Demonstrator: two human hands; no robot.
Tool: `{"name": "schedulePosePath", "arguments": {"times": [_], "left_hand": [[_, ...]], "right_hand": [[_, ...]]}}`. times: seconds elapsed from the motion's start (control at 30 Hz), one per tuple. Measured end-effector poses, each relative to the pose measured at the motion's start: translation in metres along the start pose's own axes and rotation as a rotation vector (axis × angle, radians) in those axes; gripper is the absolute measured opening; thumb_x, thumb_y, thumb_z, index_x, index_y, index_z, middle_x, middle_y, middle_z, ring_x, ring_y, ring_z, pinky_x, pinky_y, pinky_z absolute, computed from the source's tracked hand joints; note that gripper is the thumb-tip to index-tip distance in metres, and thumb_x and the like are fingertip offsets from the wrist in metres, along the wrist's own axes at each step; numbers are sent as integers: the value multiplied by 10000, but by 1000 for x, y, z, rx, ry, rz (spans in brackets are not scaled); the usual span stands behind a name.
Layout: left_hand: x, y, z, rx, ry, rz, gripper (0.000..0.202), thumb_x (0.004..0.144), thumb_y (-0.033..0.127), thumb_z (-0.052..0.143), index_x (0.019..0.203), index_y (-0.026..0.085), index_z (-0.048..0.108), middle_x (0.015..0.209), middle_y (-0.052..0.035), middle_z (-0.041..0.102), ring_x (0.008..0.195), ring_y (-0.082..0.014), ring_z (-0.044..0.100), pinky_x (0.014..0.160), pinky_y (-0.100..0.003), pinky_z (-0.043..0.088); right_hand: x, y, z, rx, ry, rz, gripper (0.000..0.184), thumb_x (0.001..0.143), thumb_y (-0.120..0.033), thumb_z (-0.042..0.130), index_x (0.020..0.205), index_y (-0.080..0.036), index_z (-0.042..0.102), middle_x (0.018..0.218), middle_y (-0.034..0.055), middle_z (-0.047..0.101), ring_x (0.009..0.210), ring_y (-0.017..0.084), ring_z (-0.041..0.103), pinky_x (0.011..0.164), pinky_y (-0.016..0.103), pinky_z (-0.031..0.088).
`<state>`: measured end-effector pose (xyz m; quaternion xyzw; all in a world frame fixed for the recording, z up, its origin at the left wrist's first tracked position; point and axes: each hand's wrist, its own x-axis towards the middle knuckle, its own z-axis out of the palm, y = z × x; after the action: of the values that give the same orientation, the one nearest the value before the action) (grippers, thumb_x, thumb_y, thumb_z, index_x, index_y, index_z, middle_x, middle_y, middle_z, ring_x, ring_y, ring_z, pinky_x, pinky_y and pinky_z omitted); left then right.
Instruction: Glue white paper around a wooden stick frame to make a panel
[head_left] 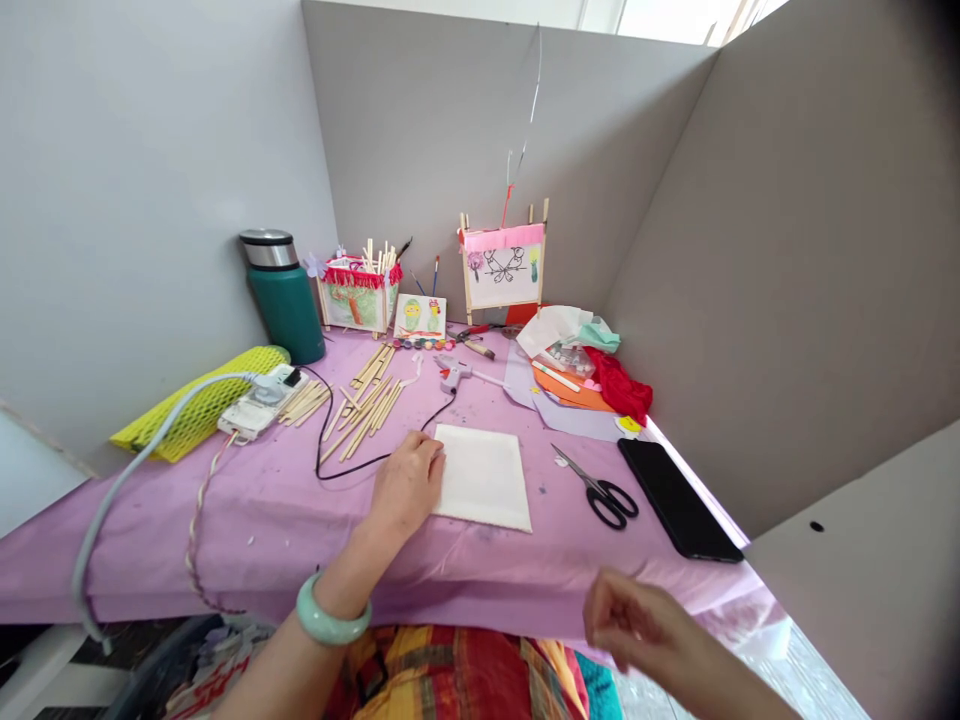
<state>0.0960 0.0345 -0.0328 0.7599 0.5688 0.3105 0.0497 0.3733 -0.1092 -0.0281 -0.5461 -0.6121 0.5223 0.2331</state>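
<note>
My left hand (405,485), with a pale green bangle (331,610) on the wrist, lies on the left edge of a white square card (484,478). A black cord (352,470) runs just beyond my fingers to a hot glue gun (457,373). My right hand (637,625) is blurred above the table's front edge, holding nothing, with loosely curled fingers. Black-handled scissors (600,498) and a black phone or tablet (679,500) lie to its far side. Loose wooden craft sticks (360,412) are spread beyond the card.
A purple cloth (225,545) covers the table. Along the back stand a green flask (285,305), a stick-framed picture (504,265) and a pot of sticks and brushes (356,298). Coloured paper and red fabric (619,385) lie right. Grey partitions (480,130) surround the table.
</note>
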Motion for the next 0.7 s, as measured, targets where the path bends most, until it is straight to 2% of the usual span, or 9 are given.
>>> {"name": "schedulePosePath", "arguments": {"times": [0.07, 0.13, 0.23, 0.27, 0.3, 0.37, 0.43, 0.53, 0.7], "left_hand": [[0, -2, 0, -39, 30, 3, 202, 879, 203, 479, 961, 171, 660, 1002, -63, 637, 884, -207, 630, 821, -330, 478], [0, -5, -1, -98, 61, -3, 190, 862, 195, 493, 942, 165, 663, 983, -60, 645, 870, -200, 631, 824, -323, 478], [-1, -7, -3, -184, 94, -22, 181, 852, 198, 495, 898, 169, 668, 947, -46, 657, 816, -179, 634, 801, -306, 482], [-1, -7, -4, -202, 102, -28, 183, 851, 203, 493, 889, 171, 670, 939, -43, 660, 803, -175, 633, 794, -302, 482], [-1, -7, -4, -212, 109, -30, 187, 851, 208, 490, 884, 173, 671, 932, -42, 662, 796, -172, 631, 790, -300, 482], [-1, -6, -5, -220, 119, -32, 194, 850, 215, 484, 876, 175, 672, 922, -42, 665, 785, -169, 627, 784, -298, 481], [-1, -6, -5, -218, 126, -38, 199, 848, 217, 479, 870, 178, 673, 917, -42, 667, 771, -166, 623, 778, -297, 480], [0, -6, -5, -216, 125, -46, 205, 846, 219, 474, 869, 178, 674, 917, -43, 669, 760, -164, 620, 776, -300, 482], [-1, -5, -7, -218, 121, -43, 205, 841, 221, 471, 863, 183, 671, 923, -44, 670, 762, -162, 621, 777, -298, 485]], "right_hand": [[-9, 35, 10, -67, -46, 168, 78, 725, -150, 527, 703, -199, 472, 645, -36, 509, 592, 111, 493, 548, 218, 390], [-7, 73, 19, -164, -45, 265, 114, 653, -103, 500, 664, -201, 445, 615, -40, 480, 562, 107, 470, 515, 209, 371], [4, 128, 20, -469, 94, 380, 137, 690, -100, 411, 602, -200, 439, 581, -8, 503, 578, 140, 512, 553, 244, 395], [6, 145, 17, -602, 172, 400, 146, 694, -99, 404, 601, -201, 452, 589, 3, 524, 608, 161, 541, 584, 267, 410], [7, 159, 14, -707, 192, 437, 140, 680, -99, 420, 607, -202, 481, 606, 16, 555, 648, 186, 576, 629, 293, 430], [5, 184, 7, -757, 227, 473, 147, 659, -97, 443, 662, -199, 549, 702, 72, 624, 751, 245, 631, 706, 354, 449], [-1, 201, 4, -781, 287, 435, 211, 595, -120, 506, 740, -230, 611, 867, 109, 665, 916, 289, 651, 777, 387, 459], [-8, 216, 10, -755, 282, 474, 106, 589, -228, 528, 623, -297, 600, 786, 131, 667, 874, 360, 672, 738, 488, 459], [-12, 219, 34, -608, 230, 466, 155, 472, -251, 581, 539, -391, 584, 840, 125, 694, 870, 347, 686, 703, 463, 457]]}}
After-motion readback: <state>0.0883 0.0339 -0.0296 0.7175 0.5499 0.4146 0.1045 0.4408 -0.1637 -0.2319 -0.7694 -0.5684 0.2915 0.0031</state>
